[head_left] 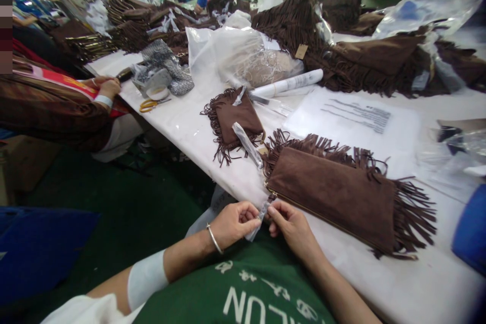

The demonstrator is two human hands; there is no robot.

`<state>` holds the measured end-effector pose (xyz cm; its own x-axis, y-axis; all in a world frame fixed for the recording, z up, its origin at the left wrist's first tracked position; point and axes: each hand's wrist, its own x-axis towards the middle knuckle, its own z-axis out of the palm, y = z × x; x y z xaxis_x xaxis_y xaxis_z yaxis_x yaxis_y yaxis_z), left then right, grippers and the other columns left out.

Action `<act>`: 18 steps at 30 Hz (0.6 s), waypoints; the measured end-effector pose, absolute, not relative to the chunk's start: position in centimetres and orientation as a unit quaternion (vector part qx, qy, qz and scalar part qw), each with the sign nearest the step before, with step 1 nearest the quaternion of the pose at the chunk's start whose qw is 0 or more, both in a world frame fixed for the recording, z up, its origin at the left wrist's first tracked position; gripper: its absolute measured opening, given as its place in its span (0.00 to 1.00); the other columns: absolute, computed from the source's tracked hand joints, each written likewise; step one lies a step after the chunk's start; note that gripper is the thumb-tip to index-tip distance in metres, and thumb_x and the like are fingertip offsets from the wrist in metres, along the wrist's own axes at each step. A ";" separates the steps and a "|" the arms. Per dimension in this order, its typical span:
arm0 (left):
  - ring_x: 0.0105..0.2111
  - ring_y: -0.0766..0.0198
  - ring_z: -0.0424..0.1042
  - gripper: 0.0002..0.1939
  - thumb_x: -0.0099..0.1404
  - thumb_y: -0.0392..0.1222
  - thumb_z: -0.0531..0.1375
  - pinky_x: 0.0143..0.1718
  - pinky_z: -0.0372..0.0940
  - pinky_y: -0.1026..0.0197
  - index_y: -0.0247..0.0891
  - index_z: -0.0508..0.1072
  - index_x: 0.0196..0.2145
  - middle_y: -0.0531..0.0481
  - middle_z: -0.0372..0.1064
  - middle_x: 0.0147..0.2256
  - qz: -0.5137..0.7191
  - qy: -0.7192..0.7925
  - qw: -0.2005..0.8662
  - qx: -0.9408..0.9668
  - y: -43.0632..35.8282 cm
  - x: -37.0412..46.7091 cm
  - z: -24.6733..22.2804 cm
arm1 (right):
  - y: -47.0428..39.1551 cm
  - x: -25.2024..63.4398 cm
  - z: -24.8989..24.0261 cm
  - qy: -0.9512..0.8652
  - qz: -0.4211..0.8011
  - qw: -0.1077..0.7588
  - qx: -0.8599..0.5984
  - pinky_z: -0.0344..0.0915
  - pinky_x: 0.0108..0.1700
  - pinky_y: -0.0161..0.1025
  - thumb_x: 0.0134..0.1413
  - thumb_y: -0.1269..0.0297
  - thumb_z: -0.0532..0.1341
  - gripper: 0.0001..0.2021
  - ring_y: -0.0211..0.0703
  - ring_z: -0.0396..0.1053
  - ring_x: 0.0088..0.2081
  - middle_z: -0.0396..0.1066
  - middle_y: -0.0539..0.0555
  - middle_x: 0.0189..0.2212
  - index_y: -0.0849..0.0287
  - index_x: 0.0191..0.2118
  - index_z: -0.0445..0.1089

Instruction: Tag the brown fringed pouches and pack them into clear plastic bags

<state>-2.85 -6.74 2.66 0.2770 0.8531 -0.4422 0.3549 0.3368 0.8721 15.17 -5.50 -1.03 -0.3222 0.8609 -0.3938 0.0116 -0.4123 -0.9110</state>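
At the table's near edge, the left hand (234,223) and right hand (289,224) meet, fingers pinched narrow on a small clear plastic strip (258,220) between them, right at the zipper corner of a brown fringed pouch (334,195). The pouch lies flat on the white table (398,283), fringe along its far and right sides. Just beyond it lies a smaller fringed pouch (237,119) with a plastic strip across it, and a printed sheet (353,119). Farther on sit a paper roll (290,83), a plastic bag (235,55), and yellow scissors (152,105) near a co-worker's hand (108,86). Heaps of brown fringed goods (299,20) fill the far end.
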 end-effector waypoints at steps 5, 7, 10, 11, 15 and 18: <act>0.25 0.69 0.62 0.13 0.60 0.48 0.59 0.26 0.58 0.68 0.33 0.70 0.36 0.53 0.65 0.26 0.201 0.570 0.529 0.596 -6.8 -2.7 3.6 | -5.4 15.2 -1.2 -0.443 0.685 0.308 -0.490 0.63 0.22 0.33 0.50 0.43 0.59 0.20 0.36 0.64 0.18 0.66 0.46 0.16 0.59 0.31 0.67; 0.28 0.68 0.64 0.14 0.63 0.49 0.56 0.30 0.59 0.67 0.33 0.71 0.37 0.52 0.67 0.28 0.214 0.555 0.535 0.600 -6.7 -2.7 3.6 | -5.5 15.3 -1.0 -0.446 0.684 0.307 -0.488 0.64 0.23 0.33 0.50 0.44 0.58 0.20 0.36 0.65 0.18 0.66 0.46 0.16 0.59 0.31 0.67; 0.28 0.67 0.64 0.18 0.66 0.51 0.52 0.28 0.59 0.67 0.32 0.72 0.41 0.50 0.68 0.30 0.233 0.543 0.573 0.569 -6.1 -2.7 2.9 | -5.4 15.3 -0.8 -0.451 0.681 0.307 -0.489 0.64 0.24 0.33 0.51 0.44 0.58 0.19 0.36 0.65 0.19 0.66 0.47 0.17 0.59 0.30 0.67; 0.27 0.67 0.64 0.19 0.66 0.51 0.53 0.27 0.59 0.67 0.32 0.71 0.43 0.50 0.69 0.31 0.238 0.538 0.594 0.549 -5.9 -2.7 2.6 | -5.4 15.4 -0.8 -0.451 0.681 0.307 -0.489 0.64 0.25 0.34 0.51 0.44 0.58 0.20 0.36 0.65 0.19 0.66 0.47 0.17 0.59 0.30 0.67; 0.28 0.67 0.66 0.21 0.63 0.49 0.57 0.26 0.59 0.68 0.32 0.69 0.49 0.47 0.70 0.34 0.270 0.513 0.656 0.483 -5.8 -2.1 1.6 | -5.6 15.5 -0.6 -0.457 0.681 0.308 -0.483 0.64 0.25 0.35 0.50 0.41 0.58 0.21 0.38 0.65 0.20 0.66 0.47 0.18 0.58 0.30 0.67; 0.25 0.68 0.65 0.19 0.60 0.48 0.59 0.24 0.60 0.68 0.32 0.71 0.45 0.48 0.69 0.30 0.283 0.517 0.668 0.455 -6.2 -1.6 0.8 | -6.0 15.7 -1.4 -0.456 0.690 0.285 -0.485 0.62 0.25 0.36 0.45 0.38 0.59 0.23 0.40 0.65 0.21 0.66 0.49 0.18 0.57 0.28 0.68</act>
